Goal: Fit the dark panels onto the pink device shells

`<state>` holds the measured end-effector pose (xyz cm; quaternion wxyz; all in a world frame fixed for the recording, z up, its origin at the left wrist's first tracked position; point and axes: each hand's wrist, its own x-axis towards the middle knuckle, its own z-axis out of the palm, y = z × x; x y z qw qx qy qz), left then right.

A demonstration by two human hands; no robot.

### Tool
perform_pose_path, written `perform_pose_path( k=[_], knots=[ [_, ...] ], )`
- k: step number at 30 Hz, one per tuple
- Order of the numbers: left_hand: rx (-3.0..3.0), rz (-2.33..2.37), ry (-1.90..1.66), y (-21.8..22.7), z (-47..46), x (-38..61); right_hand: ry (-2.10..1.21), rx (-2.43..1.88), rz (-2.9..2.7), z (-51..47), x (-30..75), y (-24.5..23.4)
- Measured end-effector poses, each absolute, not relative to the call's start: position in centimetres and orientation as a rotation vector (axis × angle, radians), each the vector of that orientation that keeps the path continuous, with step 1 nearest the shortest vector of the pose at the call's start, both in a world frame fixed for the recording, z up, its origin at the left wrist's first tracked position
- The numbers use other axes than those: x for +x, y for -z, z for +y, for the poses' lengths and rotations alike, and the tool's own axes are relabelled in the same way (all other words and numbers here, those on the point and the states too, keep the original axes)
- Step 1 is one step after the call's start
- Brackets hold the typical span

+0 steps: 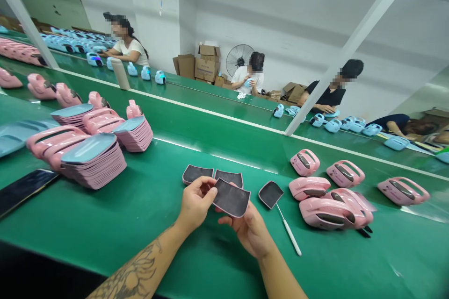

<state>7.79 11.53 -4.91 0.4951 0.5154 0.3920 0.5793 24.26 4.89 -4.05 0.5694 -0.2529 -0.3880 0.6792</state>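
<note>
Two hands pinched on one dark-faced panel, right fingers partly hidden beneath, rear panel partly covered

Dark phone at far left, beige tumbler beyond, round fan beside stacked cardboard boxes.

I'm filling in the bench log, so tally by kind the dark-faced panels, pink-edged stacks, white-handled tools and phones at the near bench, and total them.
Dark-faced panels: 4, one of them held
Pink-edged stacks: 3
White-handled tool: 1
Phone: 1
Total: 9
</note>
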Motion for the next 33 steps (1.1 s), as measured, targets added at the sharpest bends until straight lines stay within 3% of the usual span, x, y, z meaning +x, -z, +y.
perform_pose_path(
  k=[25,29,33],
  knots=[
    [1.462,0.820,-1.471,4.6,10.5,7.7,-1.827,-0.567,-0.423,4.9,24.7,2.1],
    [1.682,0.998,-1.546,2.0,10.1,6.3,-1.818,-0.557,-0.397,4.9,25.7,2.4],
    [2.163,1.221,-1.252,-4.4,14.6,1.6,-1.847,-0.511,-0.365,5.0,26.3,2.7]
  ],
)
